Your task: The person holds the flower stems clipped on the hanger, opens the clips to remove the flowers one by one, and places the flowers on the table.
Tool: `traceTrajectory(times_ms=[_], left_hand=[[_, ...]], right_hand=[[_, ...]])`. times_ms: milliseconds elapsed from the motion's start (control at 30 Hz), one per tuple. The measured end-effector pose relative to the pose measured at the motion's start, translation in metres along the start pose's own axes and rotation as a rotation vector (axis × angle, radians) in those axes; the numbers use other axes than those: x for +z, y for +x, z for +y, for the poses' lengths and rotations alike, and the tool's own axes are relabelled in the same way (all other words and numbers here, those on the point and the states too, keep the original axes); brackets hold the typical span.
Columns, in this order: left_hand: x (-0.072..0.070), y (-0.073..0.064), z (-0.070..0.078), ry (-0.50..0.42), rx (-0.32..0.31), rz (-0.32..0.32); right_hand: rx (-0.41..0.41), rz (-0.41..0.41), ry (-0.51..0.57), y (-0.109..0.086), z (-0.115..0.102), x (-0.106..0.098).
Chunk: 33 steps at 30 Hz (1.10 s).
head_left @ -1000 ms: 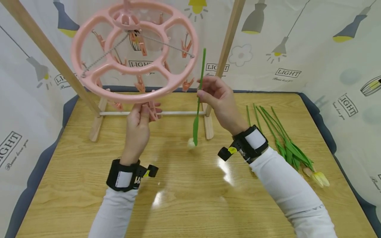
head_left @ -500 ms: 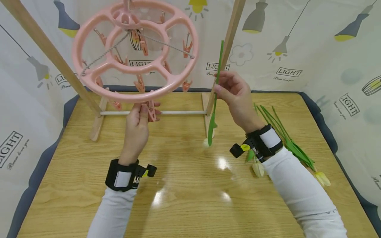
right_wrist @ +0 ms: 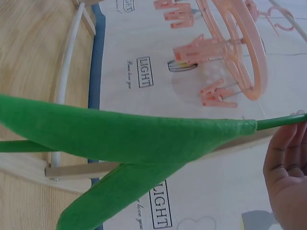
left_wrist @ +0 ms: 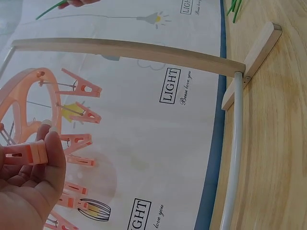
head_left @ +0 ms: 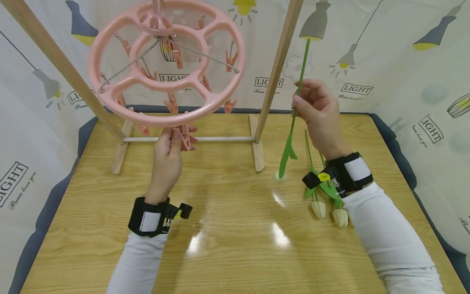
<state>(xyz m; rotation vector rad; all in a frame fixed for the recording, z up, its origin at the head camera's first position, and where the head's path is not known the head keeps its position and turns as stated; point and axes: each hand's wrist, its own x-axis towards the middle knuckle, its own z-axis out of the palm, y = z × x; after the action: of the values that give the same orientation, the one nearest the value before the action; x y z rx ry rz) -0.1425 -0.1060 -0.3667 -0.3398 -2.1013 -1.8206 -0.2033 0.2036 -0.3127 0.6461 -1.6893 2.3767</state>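
My left hand (head_left: 167, 163) pinches a pink clothespin (head_left: 185, 139) under the front rim of a round pink clip hanger (head_left: 172, 121). In the left wrist view this clothespin (left_wrist: 24, 154) lies between thumb and fingers. My right hand (head_left: 322, 118) pinches the green stem of an artificial tulip (head_left: 285, 157), right of the wooden stand. The tulip hangs head down, its pale bloom low and partly behind the leaf. Green leaves (right_wrist: 144, 136) fill the middle of the right wrist view. More tulips (head_left: 318, 209) lie on the table beneath my right forearm, which partly hides them.
Several other clothespins (head_left: 229, 105) dangle from the hanger. A wooden stand (head_left: 273, 77) with a white crossbar (head_left: 220, 139) frames it on the wooden table (head_left: 227, 245). Behind hangs a cloth (head_left: 396, 134) printed with lamps.
My right hand has moved right and slightly up with the tulip, away from the hanger and past the stand's right post. The left hand stays at the clothespin.
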Motion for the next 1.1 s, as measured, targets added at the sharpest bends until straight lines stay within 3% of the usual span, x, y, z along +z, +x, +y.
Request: traceTrajectory(times_ms=[333,500,867,1000,1100], left_hand=[[-0.002,0.000,0.000,-0.017,0.019,0.013],[-0.003,-0.001,-0.001,-0.010,0.021,0.007],[-0.003,0.000,-0.002,-0.028,0.036,0.010],[-0.002,0.000,-0.002,-0.041,0.034,0.006],[-0.002,-0.001,-0.001,-0.043,0.029,0.003]], right_hand=[[0.005,0.099,0.050,0.005,0.001,-0.022],[0.021,0.163,0.014,0.008,0.002,-0.037],[0.150,0.264,-0.202,0.013,0.006,-0.081],[0.227,0.285,-0.345,0.013,0.008,-0.100],[0.294,0.286,-0.511,0.013,0.007,-0.112]])
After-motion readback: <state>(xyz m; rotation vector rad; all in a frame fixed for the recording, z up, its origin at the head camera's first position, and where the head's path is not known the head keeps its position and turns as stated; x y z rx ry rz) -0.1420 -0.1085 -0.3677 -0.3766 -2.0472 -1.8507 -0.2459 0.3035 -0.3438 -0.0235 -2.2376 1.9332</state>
